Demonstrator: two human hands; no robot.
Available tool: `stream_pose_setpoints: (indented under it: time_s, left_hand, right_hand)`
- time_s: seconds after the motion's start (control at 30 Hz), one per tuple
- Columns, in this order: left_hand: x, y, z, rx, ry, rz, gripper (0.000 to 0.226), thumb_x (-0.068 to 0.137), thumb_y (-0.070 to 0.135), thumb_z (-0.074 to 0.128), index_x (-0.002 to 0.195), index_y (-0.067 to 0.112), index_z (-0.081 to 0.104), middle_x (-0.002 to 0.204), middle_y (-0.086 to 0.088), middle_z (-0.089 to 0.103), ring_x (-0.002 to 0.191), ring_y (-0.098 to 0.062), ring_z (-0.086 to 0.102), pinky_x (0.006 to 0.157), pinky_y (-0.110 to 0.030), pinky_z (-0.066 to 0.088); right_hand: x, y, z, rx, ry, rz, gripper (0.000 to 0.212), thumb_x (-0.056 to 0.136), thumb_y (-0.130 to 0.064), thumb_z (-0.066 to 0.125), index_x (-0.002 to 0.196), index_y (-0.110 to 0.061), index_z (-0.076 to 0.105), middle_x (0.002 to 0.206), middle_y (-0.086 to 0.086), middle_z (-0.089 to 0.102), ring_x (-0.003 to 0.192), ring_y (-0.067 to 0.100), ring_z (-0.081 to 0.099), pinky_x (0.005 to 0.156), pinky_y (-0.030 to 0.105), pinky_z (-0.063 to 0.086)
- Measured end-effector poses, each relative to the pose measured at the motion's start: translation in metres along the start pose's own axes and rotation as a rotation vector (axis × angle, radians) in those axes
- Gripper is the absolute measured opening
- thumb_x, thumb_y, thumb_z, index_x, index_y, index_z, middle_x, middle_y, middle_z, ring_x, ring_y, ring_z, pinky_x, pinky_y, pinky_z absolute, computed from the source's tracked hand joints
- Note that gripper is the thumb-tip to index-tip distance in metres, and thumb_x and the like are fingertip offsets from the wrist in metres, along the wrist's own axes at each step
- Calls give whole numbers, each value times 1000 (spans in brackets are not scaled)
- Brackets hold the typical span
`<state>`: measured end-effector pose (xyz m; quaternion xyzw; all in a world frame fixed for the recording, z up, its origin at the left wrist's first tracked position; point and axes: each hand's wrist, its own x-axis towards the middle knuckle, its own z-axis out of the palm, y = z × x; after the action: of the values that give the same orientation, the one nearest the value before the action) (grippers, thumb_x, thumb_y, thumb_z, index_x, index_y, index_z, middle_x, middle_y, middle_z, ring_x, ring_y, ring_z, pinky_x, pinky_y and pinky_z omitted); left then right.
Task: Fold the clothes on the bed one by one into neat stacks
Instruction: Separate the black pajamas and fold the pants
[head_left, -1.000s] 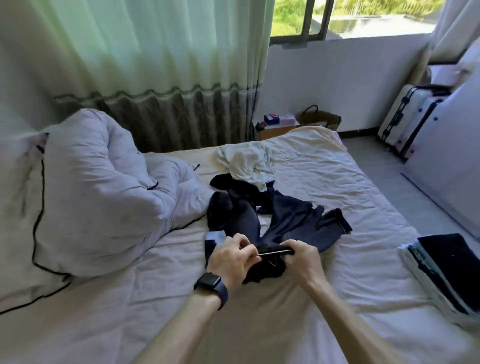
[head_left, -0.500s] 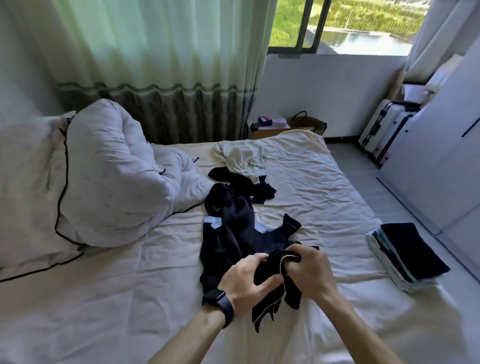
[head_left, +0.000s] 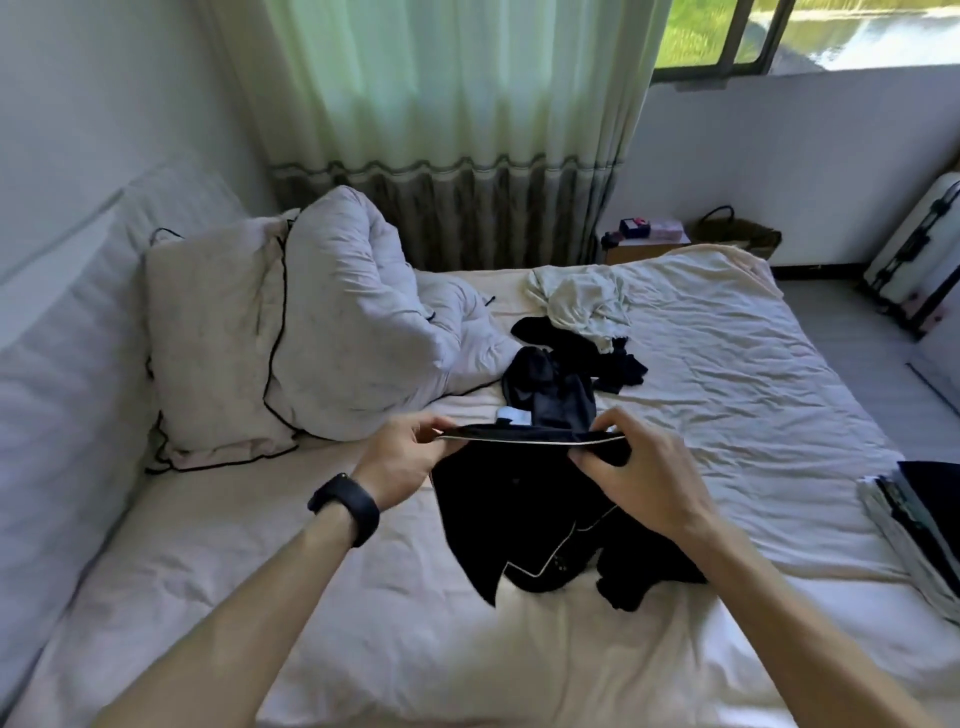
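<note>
Garment: black soft-cloth garment with thin white piping (head_left: 530, 519). Its top hem is pulled into a flat, level line between the two hands. The rest hangs crumpled, and the lowest folds seem to lie on the sheet.
Location: near middle of the white-sheeted bed (head_left: 727, 395), just in front of the dark heap.
Left hand (head_left: 402, 462): pinches the left end of the hem, thumb on top, fingers curled under. There is a black watch band (head_left: 345, 506) on the wrist.
Right hand (head_left: 644, 478): grips the right end, fingers curled over bunched cloth, back of the hand towards the camera.
Arms: both forearms reach forward and converge, hands about level.
Counts:
- One garment in hand.
- One heap of dark unfolded clothes (head_left: 550, 384); the pieces can't be told apart.
- One crumpled pale cream garment (head_left: 582, 306), touching the heap's far side.
- One stack of folded clothes (head_left: 914, 519) at the bed's right edge.
</note>
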<state>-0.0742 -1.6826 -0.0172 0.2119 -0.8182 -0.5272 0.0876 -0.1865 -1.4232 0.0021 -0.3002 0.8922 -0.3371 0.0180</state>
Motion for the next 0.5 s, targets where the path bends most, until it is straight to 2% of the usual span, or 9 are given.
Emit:
stream_pose_setpoints:
  time_s: [0.07,0.1,0.2,0.27,0.33,0.37,0.4,0.43,0.5]
  left_hand:
    - [7,32,-33,-61,7,55,7,90,11,72,86,16,74,65,4,65,54,-1,52,53,-13,42]
    - [8,49,-48,-82,14,96,7,90,10,71,87,16,74,66,0,64,53,-2,52,52,-13,43]
    - [14,96,-97,-100,31,235,8,91,5,69,90,12,72,66,2,68,56,-3,59,54,-12,46]
    - [18,120,-134,-42,55,365,13,90,10,73,86,22,76,73,-7,68,67,-17,62,64,-21,51]
    - [21,132,-174,63,83,476,2,84,31,79,82,30,78,84,-17,68,81,-39,62,80,-43,53]
    - [24,135,-195,117,106,491,17,79,45,78,86,30,78,89,-17,70,89,-42,64,86,-50,52]
    - [25,138,-214,169,135,493,28,74,54,76,90,31,78,92,-12,73,93,-38,67,90,-51,51]
    - [25,139,-231,199,175,498,29,72,55,76,91,32,77,92,-6,75,93,-31,69,91,-49,53]
    - [27,135,-255,263,272,501,20,78,47,78,92,33,77,88,3,76,90,-20,70,89,-43,54]
  right_hand:
    - [11,-25,1,-51,5,-14,54,77,-56,81,114,-28,53,103,-12,52,91,10,50,74,27,36]
    - [17,-39,1,-75,26,-26,61,77,-56,81,121,-27,50,109,-10,47,96,11,47,78,27,34]
    - [37,-79,1,-116,145,-64,57,83,-27,80,132,-17,52,122,7,53,104,34,59,78,32,38]
    - [48,-105,-5,-116,207,-54,52,85,-15,74,134,-16,55,128,10,54,104,39,61,80,36,43]
    - [58,-131,-9,-56,284,-77,43,83,-10,73,124,-21,63,121,5,61,99,34,63,76,31,41]
    - [63,-145,-9,-22,320,-92,35,82,-10,73,114,-24,68,112,0,66,95,30,64,74,29,40]
    - [67,-160,-8,7,340,-90,27,81,-14,75,102,-29,70,102,-5,69,92,26,65,73,30,41]
    - [70,-175,-6,37,349,-75,19,81,-20,76,91,-34,69,92,-10,69,88,22,65,72,32,43]
    - [78,-204,0,94,356,-28,12,84,-37,76,78,-35,65,77,-14,69,79,16,64,72,35,49]
